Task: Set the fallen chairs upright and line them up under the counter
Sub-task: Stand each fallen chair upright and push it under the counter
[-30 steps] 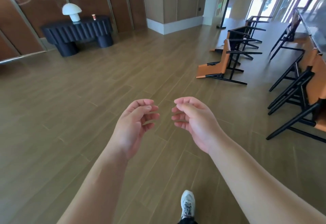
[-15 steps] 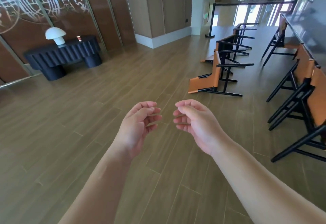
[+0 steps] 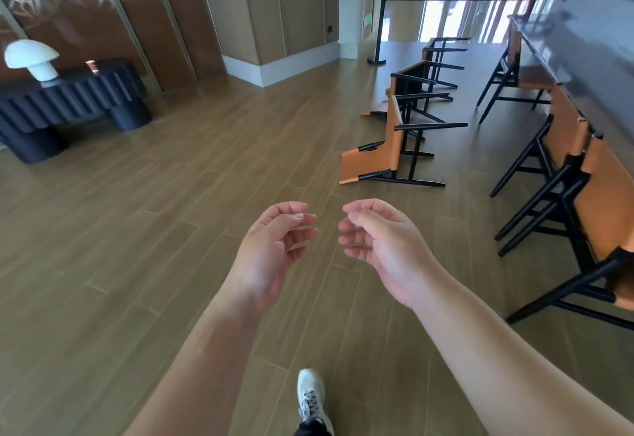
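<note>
Head view, one entry per item.

Left hand [image 3: 271,253]: we log it raised over the wood-plank floor [image 3: 137,247], fingers loosely curled, holding nothing.

Right hand [image 3: 384,247]: beside the left and apart from it, fingers likewise loosely curled, nothing in the grasp.

Nearest fallen chair [image 3: 387,150]: we find it on its back on the floor, ahead and to the right of both hands, tan backrest flat on the planks, black legs pointing right. Well apart from either hand.

Further fallen chairs [image 3: 429,71]: at least two more lie tipped just beyond the first, in a row running away from us.

Upright chairs [image 3: 562,147]: tan and black, standing along the right, backs against the dark counter [image 3: 590,58]. One more [image 3: 514,71] stands farther along it.

Console table [image 3: 68,106]: dark, ribbed, far left by the wall, carrying a white mushroom lamp [image 3: 32,58].

White sneaker [image 3: 310,398]: bottom edge, on the floor.
</note>
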A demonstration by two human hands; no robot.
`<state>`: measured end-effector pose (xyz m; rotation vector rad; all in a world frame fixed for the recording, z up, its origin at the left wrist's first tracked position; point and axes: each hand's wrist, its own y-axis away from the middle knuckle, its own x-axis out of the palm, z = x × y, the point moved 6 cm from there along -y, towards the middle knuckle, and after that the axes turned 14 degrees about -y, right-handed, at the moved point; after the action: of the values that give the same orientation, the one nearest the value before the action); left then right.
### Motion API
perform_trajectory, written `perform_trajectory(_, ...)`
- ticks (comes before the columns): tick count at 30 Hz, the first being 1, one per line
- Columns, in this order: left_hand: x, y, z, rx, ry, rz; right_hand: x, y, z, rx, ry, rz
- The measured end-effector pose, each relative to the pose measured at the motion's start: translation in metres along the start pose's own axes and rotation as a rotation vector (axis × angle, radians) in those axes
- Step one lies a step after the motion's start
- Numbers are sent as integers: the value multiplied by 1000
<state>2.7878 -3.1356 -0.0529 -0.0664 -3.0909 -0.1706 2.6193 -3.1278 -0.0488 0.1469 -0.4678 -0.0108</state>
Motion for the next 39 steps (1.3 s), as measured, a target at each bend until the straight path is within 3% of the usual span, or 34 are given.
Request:
perform_trajectory(13,32,-275,-37,3,9,226,-9,-235,64,-81,68,-172)
perform_trajectory(20,70,-373,-41,-26,-20,329,-43,-317,81,-74,1,-279)
perform_trajectory(32,118,-576,-37,-79,-52,270,-104,-530,115,-34,-61,-268)
perform_trajectory(39,162,-694,-57,-40,-115,234,-130,-656,157,4,-30,-173)
